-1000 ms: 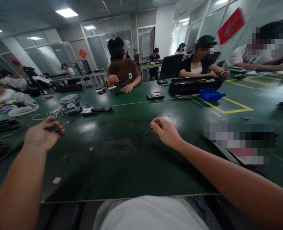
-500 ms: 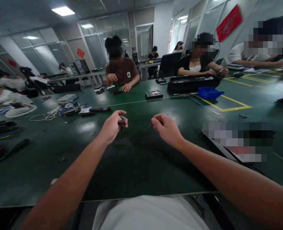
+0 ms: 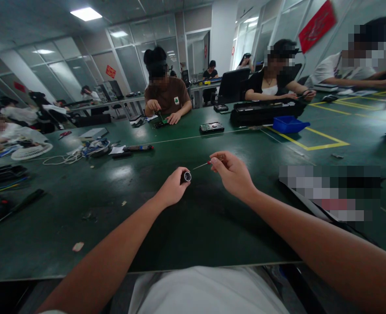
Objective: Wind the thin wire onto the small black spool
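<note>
Black cylinder with pale round rim (image 3: 186,176) is clasped in left grip (image 3: 174,187); thin metal-shafted red tool (image 3: 201,165) is pinched in right grip (image 3: 234,175).

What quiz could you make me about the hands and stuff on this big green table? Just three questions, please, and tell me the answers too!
1. What does the camera wearer's right hand hold?
2. True or false: the camera wearer's left hand holds nothing.
3. Fill in the blank: the open tray by the yellow lines is ____ in colour.

Key:
1. A thin tool, with its tip pointing toward the left hand.
2. False: it holds a small dark round piece with a pale rim.
3. Blue.
</note>
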`<action>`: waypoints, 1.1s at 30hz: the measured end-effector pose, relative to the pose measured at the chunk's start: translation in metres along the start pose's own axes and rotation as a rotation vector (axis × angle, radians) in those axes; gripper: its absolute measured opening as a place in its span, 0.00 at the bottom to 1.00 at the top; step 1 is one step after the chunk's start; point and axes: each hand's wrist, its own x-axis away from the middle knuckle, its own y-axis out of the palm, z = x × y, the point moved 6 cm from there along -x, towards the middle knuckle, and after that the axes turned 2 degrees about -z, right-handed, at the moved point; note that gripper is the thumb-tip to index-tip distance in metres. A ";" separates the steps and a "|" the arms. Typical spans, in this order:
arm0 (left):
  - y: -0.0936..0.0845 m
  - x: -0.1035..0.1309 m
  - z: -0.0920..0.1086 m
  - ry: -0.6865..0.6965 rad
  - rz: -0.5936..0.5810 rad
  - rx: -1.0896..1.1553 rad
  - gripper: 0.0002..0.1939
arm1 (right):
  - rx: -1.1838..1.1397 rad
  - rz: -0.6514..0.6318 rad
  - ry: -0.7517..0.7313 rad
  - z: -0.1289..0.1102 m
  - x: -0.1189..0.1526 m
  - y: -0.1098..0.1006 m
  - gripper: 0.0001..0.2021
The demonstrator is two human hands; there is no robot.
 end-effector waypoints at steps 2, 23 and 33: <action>-0.003 0.000 0.000 0.034 0.017 -0.007 0.15 | 0.002 -0.031 -0.014 -0.002 0.001 0.002 0.11; -0.011 0.001 -0.001 0.071 0.059 -0.024 0.20 | 0.053 -0.093 0.044 0.001 0.001 0.007 0.11; -0.012 0.001 0.003 0.065 0.060 -0.070 0.19 | 0.083 -0.053 0.004 -0.002 0.003 0.006 0.07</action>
